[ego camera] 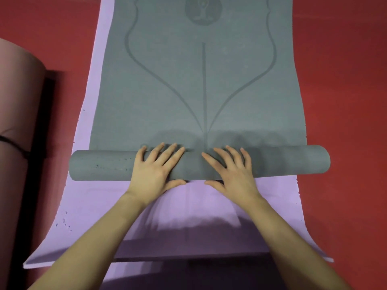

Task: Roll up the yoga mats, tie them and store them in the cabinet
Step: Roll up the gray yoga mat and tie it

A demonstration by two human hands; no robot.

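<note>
A grey yoga mat (188, 91) with curved line markings lies flat on top of a lilac mat (117, 206). Its near end is wound into a roll (100, 164) that runs across the view. My left hand (157, 168) lies palm down on the roll left of centre, fingers straight and spread, thumb at the roll's near edge. My right hand (232, 168) rests on the roll right of centre in the same way. The lilac mat shows bare below the roll and along the left edge.
A rolled pink mat (16, 126) with a black tie (12, 143) around it lies at the left edge, beside a black strip (41, 164). Red floor (345, 80) surrounds the mats on both sides.
</note>
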